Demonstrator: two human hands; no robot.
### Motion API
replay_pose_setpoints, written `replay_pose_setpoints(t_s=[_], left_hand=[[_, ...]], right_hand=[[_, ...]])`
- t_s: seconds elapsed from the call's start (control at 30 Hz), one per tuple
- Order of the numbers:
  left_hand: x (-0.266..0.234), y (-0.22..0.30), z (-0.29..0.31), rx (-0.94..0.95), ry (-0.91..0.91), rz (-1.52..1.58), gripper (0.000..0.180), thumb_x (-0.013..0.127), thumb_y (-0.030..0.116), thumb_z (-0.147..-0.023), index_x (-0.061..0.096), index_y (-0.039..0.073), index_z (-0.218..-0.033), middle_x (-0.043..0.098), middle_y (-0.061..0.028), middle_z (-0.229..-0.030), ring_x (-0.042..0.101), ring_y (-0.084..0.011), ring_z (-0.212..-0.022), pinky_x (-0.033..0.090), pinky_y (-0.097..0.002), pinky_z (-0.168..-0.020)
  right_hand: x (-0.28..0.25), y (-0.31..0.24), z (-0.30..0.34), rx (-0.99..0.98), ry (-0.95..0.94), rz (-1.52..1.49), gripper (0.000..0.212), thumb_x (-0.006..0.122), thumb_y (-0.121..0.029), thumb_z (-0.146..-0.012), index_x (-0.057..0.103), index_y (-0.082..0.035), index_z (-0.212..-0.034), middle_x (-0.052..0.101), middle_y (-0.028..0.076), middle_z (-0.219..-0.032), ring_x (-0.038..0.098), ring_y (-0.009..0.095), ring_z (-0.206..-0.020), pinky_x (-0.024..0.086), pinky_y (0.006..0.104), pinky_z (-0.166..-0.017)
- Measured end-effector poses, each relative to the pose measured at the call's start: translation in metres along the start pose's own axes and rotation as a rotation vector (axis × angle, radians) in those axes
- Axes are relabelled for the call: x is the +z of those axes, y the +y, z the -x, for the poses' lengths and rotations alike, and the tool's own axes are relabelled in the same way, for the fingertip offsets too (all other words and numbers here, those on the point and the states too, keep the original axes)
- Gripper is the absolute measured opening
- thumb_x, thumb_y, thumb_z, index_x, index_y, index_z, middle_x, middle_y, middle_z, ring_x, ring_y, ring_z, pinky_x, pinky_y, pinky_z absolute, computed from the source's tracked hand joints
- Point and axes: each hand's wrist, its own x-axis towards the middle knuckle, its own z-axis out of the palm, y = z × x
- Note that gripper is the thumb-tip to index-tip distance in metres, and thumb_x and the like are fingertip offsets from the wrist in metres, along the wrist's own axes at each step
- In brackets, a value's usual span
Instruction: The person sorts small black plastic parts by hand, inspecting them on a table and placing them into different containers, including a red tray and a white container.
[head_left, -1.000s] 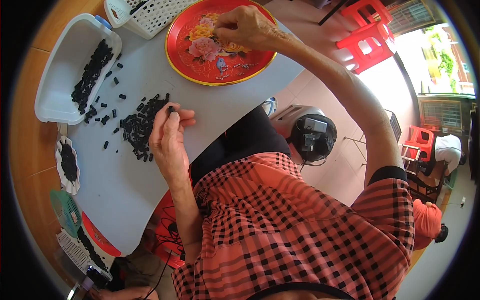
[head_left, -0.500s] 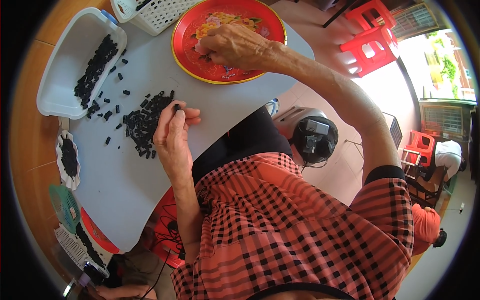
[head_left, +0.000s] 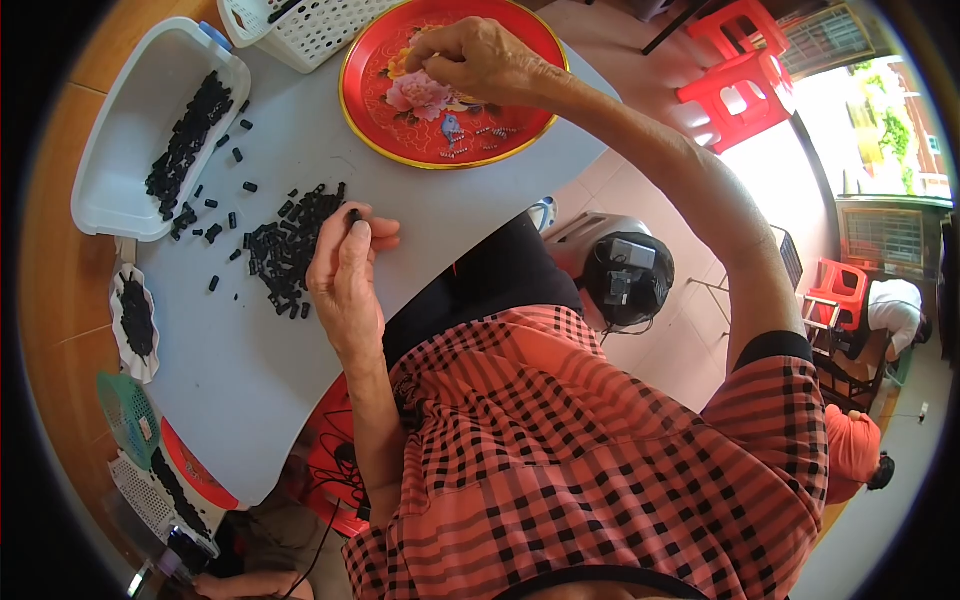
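Observation:
My left hand (head_left: 347,280) is closed, pinching a small black cylindrical part (head_left: 353,215) between thumb and fingers. Just beside it lies a heap of similar black pieces (head_left: 285,243) on the grey tabletop. Over the far part of a round red tray (head_left: 366,112) with a yellow rim and painted flowers hovers my right hand (head_left: 485,62). Its thumb and forefinger are drawn together; whether something tiny is between them is hidden. Small silvery pieces (head_left: 497,132) lie scattered on the tray's near side.
A white tub (head_left: 110,170) with many black pieces stands at the left, beside a white perforated basket (head_left: 310,35). A fluted white dish (head_left: 125,345) and green strainer (head_left: 128,415) sit near the table's left edge (head_left: 215,440). Red stools (head_left: 745,95) and other people (head_left: 850,450) are to the right.
My right hand has moved up and slightly right, toward the tray's far side, uncovering more painted flowers and silvery pieces. My left hand keeps its hold on the black part.

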Motion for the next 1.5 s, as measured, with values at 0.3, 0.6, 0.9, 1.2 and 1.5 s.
replay_pose_setpoints(t_s=[0.3, 0.6, 0.9, 1.2, 1.5], left_hand=[[0.001, -0.001, 0.000, 0.006, 0.008, -0.006, 0.024, 0.050, 0.013, -0.093, 0.057, -0.004, -0.108, 0.063, -0.0104, -0.087, 0.057, -0.0157, -0.079, 0.047, -0.0293, -0.078], [0.000, -0.002, 0.002, 0.010, -0.003, -0.003, 0.024, 0.050, 0.012, -0.093, 0.057, -0.004, -0.110, 0.062, -0.0101, -0.088, 0.057, -0.0160, -0.082, 0.047, -0.0298, -0.078], [0.001, -0.002, 0.002, 0.035, 0.010, -0.015, 0.024, 0.051, 0.013, -0.093, 0.058, -0.004, -0.108, 0.064, -0.0097, -0.085, 0.058, -0.0157, -0.077, 0.048, -0.0293, -0.077], [0.001, -0.003, 0.001, 0.036, 0.014, -0.017, 0.024, 0.052, 0.013, -0.093, 0.058, -0.004, -0.108, 0.064, -0.0096, -0.085, 0.057, -0.0154, -0.077, 0.047, -0.0286, -0.076], [0.001, 0.000, 0.000, 0.003, 0.003, -0.047, 0.024, 0.050, 0.013, -0.093, 0.057, -0.004, -0.109, 0.062, -0.0109, -0.087, 0.057, -0.0161, -0.081, 0.046, -0.0293, -0.079]], right_hand=[[-0.006, 0.011, 0.005, 0.092, 0.096, 0.112, 0.022, 0.062, -0.019, -0.081, 0.072, -0.002, -0.089, 0.069, 0.013, -0.078, 0.066, 0.018, -0.062, 0.054, 0.0296, -0.062], [-0.015, 0.019, 0.009, -0.254, -0.084, 0.286, 0.016, 0.061, -0.008, -0.078, 0.068, -0.003, -0.091, 0.066, 0.013, -0.082, 0.064, 0.026, -0.071, 0.053, 0.0351, -0.068], [-0.009, 0.012, 0.007, -0.107, -0.146, 0.270, 0.006, 0.060, -0.004, -0.077, 0.062, 0.001, -0.075, 0.062, 0.012, -0.065, 0.062, 0.022, -0.059, 0.051, 0.0311, -0.058], [-0.006, 0.012, 0.003, 0.021, 0.021, 0.072, 0.018, 0.062, -0.015, -0.079, 0.071, -0.001, -0.085, 0.068, 0.014, -0.072, 0.064, 0.022, -0.060, 0.053, 0.0318, -0.060], [-0.013, 0.015, 0.006, -0.027, -0.005, 0.129, 0.017, 0.064, -0.016, -0.081, 0.070, 0.000, -0.082, 0.066, 0.014, -0.068, 0.063, 0.022, -0.056, 0.051, 0.0345, -0.056]])
